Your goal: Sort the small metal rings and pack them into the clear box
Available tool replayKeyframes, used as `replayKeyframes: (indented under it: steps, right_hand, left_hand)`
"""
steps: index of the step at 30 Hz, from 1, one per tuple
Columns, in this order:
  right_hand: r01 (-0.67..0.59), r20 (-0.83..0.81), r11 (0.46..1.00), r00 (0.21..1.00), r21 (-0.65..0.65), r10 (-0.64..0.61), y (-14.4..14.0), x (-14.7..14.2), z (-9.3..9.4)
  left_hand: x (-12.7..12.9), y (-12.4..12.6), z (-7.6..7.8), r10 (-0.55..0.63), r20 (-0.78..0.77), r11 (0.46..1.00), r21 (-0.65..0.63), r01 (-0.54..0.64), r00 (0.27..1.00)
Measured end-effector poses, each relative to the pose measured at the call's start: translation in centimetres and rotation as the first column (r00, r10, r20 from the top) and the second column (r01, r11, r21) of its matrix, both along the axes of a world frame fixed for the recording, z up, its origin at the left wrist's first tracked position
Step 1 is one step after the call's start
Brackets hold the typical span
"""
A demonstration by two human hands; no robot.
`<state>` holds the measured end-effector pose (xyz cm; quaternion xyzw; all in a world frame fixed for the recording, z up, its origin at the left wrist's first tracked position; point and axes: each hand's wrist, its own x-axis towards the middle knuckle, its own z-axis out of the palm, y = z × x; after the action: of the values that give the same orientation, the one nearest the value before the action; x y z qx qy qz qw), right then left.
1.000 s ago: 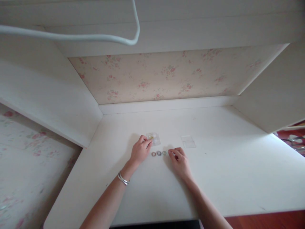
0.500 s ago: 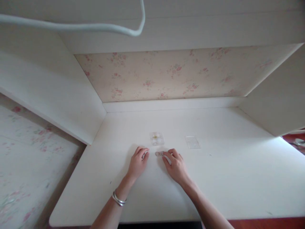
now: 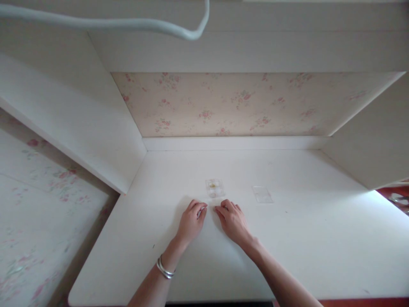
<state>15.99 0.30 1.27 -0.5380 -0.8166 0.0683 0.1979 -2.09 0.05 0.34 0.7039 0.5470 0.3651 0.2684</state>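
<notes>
My left hand point(image 3: 192, 219) rests low over the white desk, its thumb and fingertips pinched together. Whatever it may hold is too small to make out. A short gap away, my right hand point(image 3: 233, 221) is also closed in a pinch, with something tiny at its fingertips that I cannot name. Just beyond both hands lies a small clear plastic case point(image 3: 220, 192) divided into sections. Inside it are small gold-coloured bits point(image 3: 213, 186). A thin, clear, square plastic lid point(image 3: 262, 195) lies flat to the right of the case.
The white desk point(image 3: 319, 247) runs back to a low ledge below flowered wallpaper point(image 3: 236, 102). Side panels point(image 3: 79, 98) stand left and right. A white cable point(image 3: 128, 24) hangs across the top left. Reddish things point(image 3: 398, 197) show at the far right.
My right hand has shifted slightly left, closer to my left hand. The small round pieces seen at its fingertips are now hidden. The whole view has tilted a little.
</notes>
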Motion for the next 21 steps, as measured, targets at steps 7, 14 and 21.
replayKeyframes:
  steps: [7, 14, 21]
  right_hand:
    - [0.011, -0.162, 0.999, 0.987, 0.033, -0.006, 1.2, 0.0, 0.8]
    - [0.061, -0.135, 0.994, 0.990, 0.093, -0.048, 4.3, -0.8, 1.1]
    - [0.109, -0.187, 0.992, 0.978, 0.070, -0.094, 3.6, -0.2, 1.0]
  left_hand:
    - [0.0, -0.4, 0.4, -0.036, -0.040, 0.999, -0.015, 0.035, 0.999]
    - [-0.1, -0.5, 0.2, -0.034, -0.082, 0.999, 0.009, 0.035, 0.996]
    - [-0.2, -0.4, 0.2, -0.051, -0.094, 0.999, -0.009, 0.051, 0.994]
